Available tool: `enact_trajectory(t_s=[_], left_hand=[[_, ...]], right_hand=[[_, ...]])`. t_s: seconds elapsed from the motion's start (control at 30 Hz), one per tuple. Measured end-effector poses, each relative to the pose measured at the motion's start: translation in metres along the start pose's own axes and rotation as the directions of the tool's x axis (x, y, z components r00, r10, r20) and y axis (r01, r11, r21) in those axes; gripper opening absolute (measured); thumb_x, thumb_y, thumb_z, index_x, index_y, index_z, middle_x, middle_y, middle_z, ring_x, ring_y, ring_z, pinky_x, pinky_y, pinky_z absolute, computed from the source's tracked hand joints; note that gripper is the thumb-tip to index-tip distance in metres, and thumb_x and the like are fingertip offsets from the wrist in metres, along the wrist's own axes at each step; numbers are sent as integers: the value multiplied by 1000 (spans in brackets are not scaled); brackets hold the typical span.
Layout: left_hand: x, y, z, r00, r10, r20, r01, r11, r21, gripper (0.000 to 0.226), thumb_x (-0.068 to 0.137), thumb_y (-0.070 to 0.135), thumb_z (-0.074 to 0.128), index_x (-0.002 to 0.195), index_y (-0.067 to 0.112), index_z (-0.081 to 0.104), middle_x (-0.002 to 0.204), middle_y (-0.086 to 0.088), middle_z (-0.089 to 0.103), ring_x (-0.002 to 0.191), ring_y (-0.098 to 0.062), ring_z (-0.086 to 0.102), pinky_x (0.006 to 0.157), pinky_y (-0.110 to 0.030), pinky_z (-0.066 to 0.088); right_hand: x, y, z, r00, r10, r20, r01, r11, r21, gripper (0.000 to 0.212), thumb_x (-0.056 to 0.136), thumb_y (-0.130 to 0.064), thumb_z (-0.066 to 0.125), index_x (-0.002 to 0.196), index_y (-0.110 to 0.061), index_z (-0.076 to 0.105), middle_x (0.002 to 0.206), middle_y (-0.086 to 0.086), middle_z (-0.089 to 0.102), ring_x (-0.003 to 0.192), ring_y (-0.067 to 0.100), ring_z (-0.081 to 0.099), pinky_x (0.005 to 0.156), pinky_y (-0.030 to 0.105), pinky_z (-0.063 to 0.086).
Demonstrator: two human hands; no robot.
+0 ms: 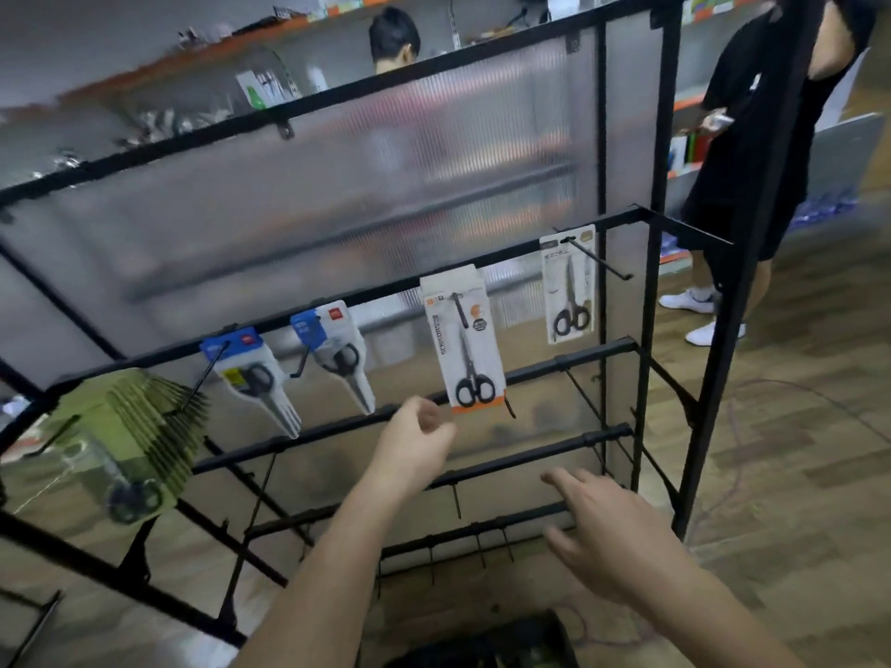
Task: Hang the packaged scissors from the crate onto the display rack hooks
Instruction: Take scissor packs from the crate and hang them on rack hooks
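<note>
Packaged scissors (470,339) on rack (665,137), left hand (414,443) empty, right hand (610,537) spread

Packaged scissors hang from hooks along the top bar of the black display rack (525,250). At the left is an olive-green stack (132,441), then a tilted blue-topped pack (250,373), a second blue pack (337,351), a white-and-orange pack (465,339) and a pale pack (570,286). The dark crate (511,643) sits below.

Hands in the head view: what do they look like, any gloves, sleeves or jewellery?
The left hand and right hand are bare: no gloves, rings or watch show. Both forearms are bare too; no sleeve is in view.
</note>
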State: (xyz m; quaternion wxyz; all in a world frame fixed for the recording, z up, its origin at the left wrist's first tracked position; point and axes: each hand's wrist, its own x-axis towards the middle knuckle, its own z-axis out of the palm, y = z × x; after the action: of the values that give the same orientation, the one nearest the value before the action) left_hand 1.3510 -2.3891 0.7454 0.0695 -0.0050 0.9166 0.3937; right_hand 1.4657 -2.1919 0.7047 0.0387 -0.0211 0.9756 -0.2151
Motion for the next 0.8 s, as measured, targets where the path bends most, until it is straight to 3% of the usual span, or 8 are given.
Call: enact_trajectory(t_s=[0.07,0.2,0.3,0.37,0.57,0.8], left_hand=[[-29,-21,-8,999,29,42,-30,999,25,29,97,35,64,123,28,55,119,9,62,106,-7,59,90,-26,47],[-77,-71,-42,991,32,130,-38,999,39,26,99,40,61,124,39,54,123,17,58,108,1,56,87,-22,49],[-104,-110,-81,986,34,164,-54,992,116,43,99,45,58,140,41,47,140,19,51,128,-4,51,111,-34,45],[-120,-134,-105,983,70,169,-101,979,178,55,101,46,55,152,41,37,151,22,41,140,-4,41,119,-33,35],[-163,-201,-140,967,197,158,-242,907,346,55,103,48,48,155,35,34,154,16,38,141,-8,38,116,-32,37],[-196,-234,-144,954,251,162,-294,883,366,52,105,45,46,154,32,34,151,10,41,138,-14,40,114,-33,37]], right_hand=[[-6,-19,7,1000,1,3,-1,1000,-4,56,100,-51,49,151,-35,32,140,-7,53,125,17,52,98,32,49],[-20,-64,27,1000,9,26,-9,1000,1,50,101,-50,49,147,-36,34,137,-9,53,123,16,52,95,31,49],[-31,-108,48,999,15,50,-15,1000,6,47,101,-51,50,144,-38,36,136,-11,53,122,13,53,97,31,49],[-38,-137,62,997,27,77,-26,1000,-8,48,100,-53,51,144,-39,36,137,-12,53,122,13,54,97,30,50],[-65,-206,86,991,81,102,-67,989,-135,57,99,-57,50,149,-38,32,142,-10,53,127,17,53,96,34,51],[-106,-246,87,988,118,96,-92,968,-235,53,101,-54,48,148,-34,34,141,-6,52,129,20,52,96,36,50]])
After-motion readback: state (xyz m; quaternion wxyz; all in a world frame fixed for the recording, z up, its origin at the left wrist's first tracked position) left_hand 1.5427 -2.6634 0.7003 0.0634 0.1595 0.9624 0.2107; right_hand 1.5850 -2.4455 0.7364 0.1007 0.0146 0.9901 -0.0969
